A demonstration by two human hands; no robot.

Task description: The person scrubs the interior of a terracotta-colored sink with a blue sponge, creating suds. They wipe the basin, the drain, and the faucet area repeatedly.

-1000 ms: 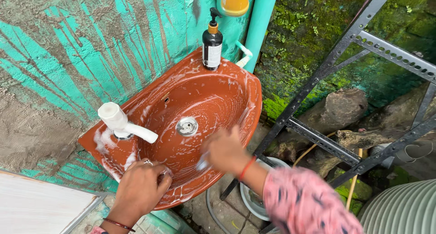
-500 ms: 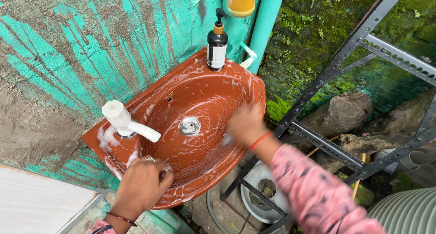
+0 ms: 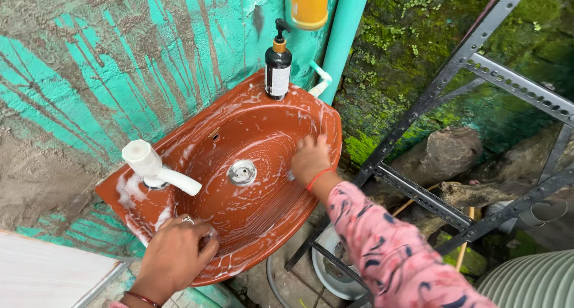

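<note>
One soapy reddish-brown oval plastic basin (image 3: 263, 224), wall-mounted. Two hands: left hand (image 3: 177, 255) curled over the near rim, gripping it; right hand (image 3: 309, 158) pressed inside the far wall, fingers bent, contents not discernible. One white plastic tap (image 3: 156, 169). One dark pump bottle (image 3: 278, 69). One metal drain (image 3: 241, 173).

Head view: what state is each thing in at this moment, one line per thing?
Brown basin: soapy, streaked with white foam.
White tap: no water seen running, foam at its base.
Drain: uncovered, metal showing.
Pump bottle: upright on the basin's back rim.
Left hand: gripping the basin's front rim.
Right hand: pressed inside the bowl near the right wall; whether it holds anything is unclear.
</note>
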